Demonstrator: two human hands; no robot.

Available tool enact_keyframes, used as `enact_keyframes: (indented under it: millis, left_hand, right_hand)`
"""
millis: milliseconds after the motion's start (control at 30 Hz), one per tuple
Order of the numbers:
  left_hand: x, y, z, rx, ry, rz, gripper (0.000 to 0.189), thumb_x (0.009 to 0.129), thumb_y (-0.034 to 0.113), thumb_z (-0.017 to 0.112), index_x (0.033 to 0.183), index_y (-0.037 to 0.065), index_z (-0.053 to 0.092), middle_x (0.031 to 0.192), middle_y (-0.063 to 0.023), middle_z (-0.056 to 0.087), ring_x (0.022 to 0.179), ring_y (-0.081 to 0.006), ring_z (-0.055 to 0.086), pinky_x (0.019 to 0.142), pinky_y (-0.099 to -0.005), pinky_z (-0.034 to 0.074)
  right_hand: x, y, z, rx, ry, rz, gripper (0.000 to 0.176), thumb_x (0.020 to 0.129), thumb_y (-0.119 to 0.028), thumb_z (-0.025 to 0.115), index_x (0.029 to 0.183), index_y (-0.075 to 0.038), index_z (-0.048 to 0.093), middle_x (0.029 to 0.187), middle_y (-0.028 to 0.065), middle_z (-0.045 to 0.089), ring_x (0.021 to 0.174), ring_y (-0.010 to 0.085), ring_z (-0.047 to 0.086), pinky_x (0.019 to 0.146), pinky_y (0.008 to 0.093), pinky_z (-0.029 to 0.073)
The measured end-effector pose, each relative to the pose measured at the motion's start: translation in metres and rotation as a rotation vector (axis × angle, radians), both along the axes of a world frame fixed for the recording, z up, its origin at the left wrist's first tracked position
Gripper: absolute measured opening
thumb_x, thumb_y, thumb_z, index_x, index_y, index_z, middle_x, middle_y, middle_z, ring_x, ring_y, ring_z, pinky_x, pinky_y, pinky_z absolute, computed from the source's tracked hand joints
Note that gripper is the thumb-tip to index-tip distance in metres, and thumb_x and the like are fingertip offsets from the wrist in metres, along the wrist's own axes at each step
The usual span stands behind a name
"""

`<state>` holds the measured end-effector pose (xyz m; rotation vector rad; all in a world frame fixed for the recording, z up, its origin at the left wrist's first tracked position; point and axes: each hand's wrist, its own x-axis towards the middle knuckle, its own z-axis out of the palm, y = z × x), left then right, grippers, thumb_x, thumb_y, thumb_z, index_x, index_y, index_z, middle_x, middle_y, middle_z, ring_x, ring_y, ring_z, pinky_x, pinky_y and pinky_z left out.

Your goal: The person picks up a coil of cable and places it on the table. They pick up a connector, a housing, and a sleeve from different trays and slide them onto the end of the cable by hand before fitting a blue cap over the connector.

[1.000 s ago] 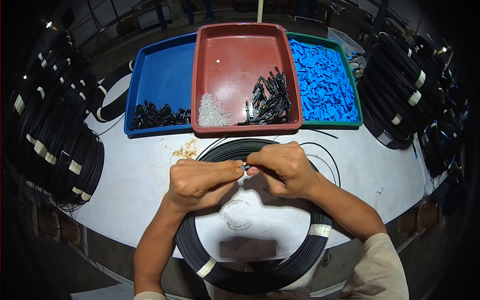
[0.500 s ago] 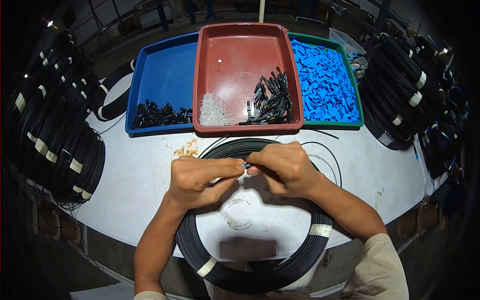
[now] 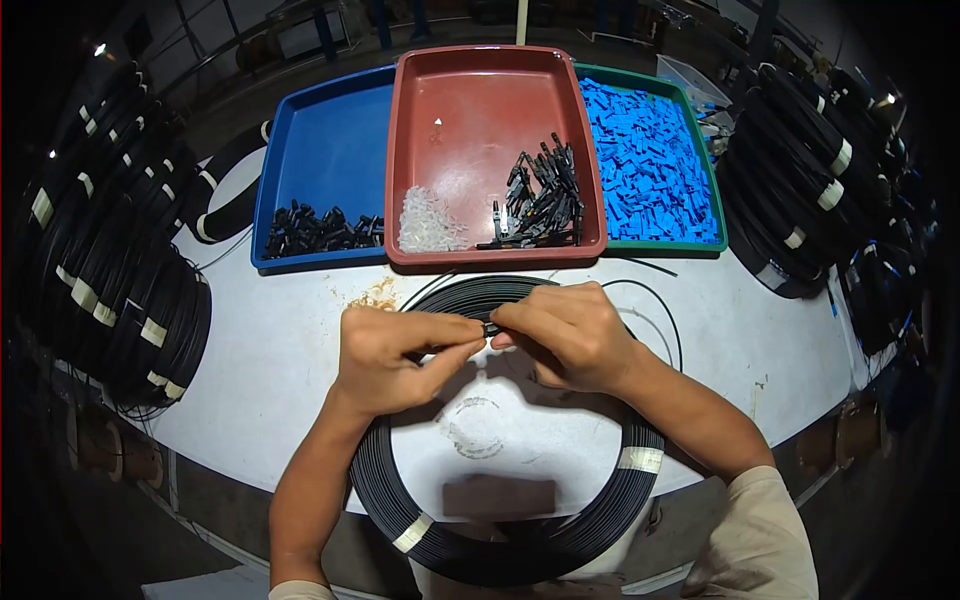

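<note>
Pinched fingers of my left hand and my right hand meet above the far part of a black cable coil. Between the fingertips is a small dark connector, mostly covered, with both hands closed on it. The coil lies on the white table and is wrapped with pale tape. A loose black cable loop curves out beside my right hand.
Behind my hands stand a blue tray with black parts, a red tray with clear pieces and dark connectors, and a green tray full of blue parts. Stacked cable coils rise at left and right.
The fingertips have closed further over the connector, so less of it shows. My left hand has shifted very slightly; the coil and trays stay put.
</note>
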<state>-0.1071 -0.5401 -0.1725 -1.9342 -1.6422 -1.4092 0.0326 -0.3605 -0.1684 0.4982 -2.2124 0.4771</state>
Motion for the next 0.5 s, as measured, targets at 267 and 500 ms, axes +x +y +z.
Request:
enact_keyframes:
  millis: [267, 500]
  left_hand:
    - [-0.0007, -0.0014, 0.0024, -0.045, 0.033, -0.068, 0.022, 0.068, 0.0, 0.081, 0.091, 0.001, 0.078, 0.082, -0.014, 0.076, 0.068, -0.0194, 0.075, 0.057, -0.0275, 0.059]
    - [0.0017, -0.0003, 0.0019, -0.095, -0.159, -0.009, 0.019, 0.07, -0.001, 0.079, 0.088, 0.001, 0.078, 0.085, -0.0131, 0.077, 0.069, -0.018, 0.075, 0.056, -0.0254, 0.059]
  right_hand:
    - [0.0052, -0.0017, -0.0025, -0.055, -0.166, -0.008, 0.025, 0.072, -0.007, 0.072, 0.095, 0.0, 0.066, 0.069, 0.0099, 0.062, 0.062, 0.0271, 0.064, 0.051, 0.037, 0.05]
    - [0.0034, -0.0005, -0.0026, 0.009, -0.071, -0.019, 0.022, 0.075, -0.006, 0.072, 0.095, -0.001, 0.067, 0.072, 0.0118, 0.064, 0.064, 0.0306, 0.065, 0.056, 0.0399, 0.051]
